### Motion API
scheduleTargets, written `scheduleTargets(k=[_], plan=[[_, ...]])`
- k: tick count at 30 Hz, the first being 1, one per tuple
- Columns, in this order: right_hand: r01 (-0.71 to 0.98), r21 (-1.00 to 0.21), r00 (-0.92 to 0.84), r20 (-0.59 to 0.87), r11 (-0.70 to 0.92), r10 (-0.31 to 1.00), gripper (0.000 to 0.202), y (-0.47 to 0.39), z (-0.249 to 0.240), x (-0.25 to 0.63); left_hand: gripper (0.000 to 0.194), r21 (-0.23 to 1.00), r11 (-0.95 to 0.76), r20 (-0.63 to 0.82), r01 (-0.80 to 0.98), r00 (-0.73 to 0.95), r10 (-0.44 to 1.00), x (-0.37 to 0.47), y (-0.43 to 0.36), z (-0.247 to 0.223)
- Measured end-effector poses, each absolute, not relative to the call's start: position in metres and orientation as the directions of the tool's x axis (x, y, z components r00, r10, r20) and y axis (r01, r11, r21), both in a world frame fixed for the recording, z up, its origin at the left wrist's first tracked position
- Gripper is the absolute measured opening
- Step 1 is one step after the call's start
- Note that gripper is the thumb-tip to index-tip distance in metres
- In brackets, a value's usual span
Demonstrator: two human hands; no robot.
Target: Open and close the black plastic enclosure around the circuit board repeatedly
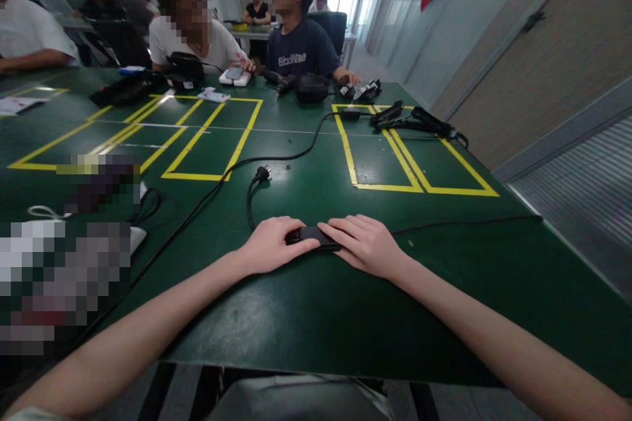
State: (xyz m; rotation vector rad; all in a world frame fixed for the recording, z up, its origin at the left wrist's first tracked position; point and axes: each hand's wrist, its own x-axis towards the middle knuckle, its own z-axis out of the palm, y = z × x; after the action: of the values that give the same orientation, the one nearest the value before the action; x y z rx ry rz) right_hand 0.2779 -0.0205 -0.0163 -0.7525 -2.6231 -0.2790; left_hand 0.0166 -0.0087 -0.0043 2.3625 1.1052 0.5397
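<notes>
A black power adapter lies low over the green table in front of me, apparently resting on it. My left hand is closed around its left end, thumb along the near side. Over the right end, my right hand is closed with its fingers on top. A short thick cord comes out by my left hand and ends in a black two-pin plug. Past my right hand a thin cable runs to the table's right edge. The adapter's ends are hidden under my fingers.
Yellow tape rectangles mark the green table. A long black cable crosses it diagonally. Bundled black cords lie at the far right. Blurred-out items stand on the left. Two people sit opposite, near a black case.
</notes>
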Motion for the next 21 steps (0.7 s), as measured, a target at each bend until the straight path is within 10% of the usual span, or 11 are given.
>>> scheduleTargets(k=[4,11,21], plan=[[0.519,0.041,-0.784,0.419,0.854,0.457,0.038,-0.0216,-0.0162,0.2777,0.037,0.637,-0.572,0.228,0.517,0.582,0.780,0.0150,-0.0094,-0.0085],[0.549,-0.186,-0.750,0.321,0.815,0.578,0.035,-0.0241,-0.0172,0.2748,0.036,0.305,-0.818,0.427,0.488,0.697,0.575,0.0152,-0.0114,-0.0130],[0.535,-0.036,-0.800,0.300,0.844,0.519,0.050,-0.0260,-0.0125,0.2730,0.040,0.313,-0.764,0.242,0.564,0.731,0.638,0.0171,-0.0146,-0.0099]])
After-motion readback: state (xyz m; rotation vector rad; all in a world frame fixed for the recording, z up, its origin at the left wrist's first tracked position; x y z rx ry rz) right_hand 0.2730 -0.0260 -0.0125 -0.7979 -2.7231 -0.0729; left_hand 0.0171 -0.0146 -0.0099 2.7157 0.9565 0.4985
